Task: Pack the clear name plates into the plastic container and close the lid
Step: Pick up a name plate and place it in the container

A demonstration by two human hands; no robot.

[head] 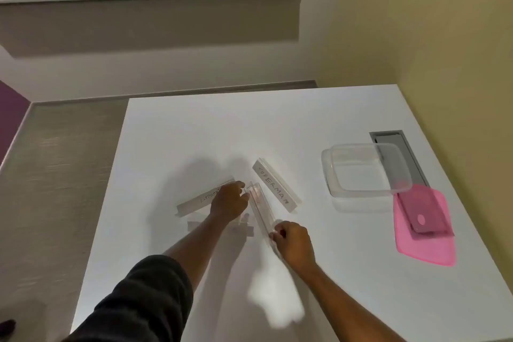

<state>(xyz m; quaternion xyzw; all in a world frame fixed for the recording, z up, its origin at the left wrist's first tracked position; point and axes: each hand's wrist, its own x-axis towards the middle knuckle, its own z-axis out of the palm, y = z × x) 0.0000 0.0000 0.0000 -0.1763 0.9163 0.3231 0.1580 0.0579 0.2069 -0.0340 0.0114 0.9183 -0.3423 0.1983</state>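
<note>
An empty clear name plate [261, 209] is held between my hands just above the white table [222, 130]. My left hand [229, 201] pinches its far end and my right hand [294, 243] pinches its near end. A plate labelled SUPERMAN [276, 184] lies to the right of it. A plate labelled ELEPHANT [198, 200] lies to the left, partly under my left hand. Another plate [244, 228] lies under my left wrist, mostly hidden. The clear plastic container [363, 172] stands open and empty at the right. Its pink lid [438, 247] lies just nearer, with a phone on it.
A phone [424, 211] in a translucent case rests on the lid, leaning against the container. A grey cable hatch [399, 144] is set into the table behind the container. The yellow wall [444, 36] runs along the table's right edge. Grey carpet [61, 175] lies beyond the left edge.
</note>
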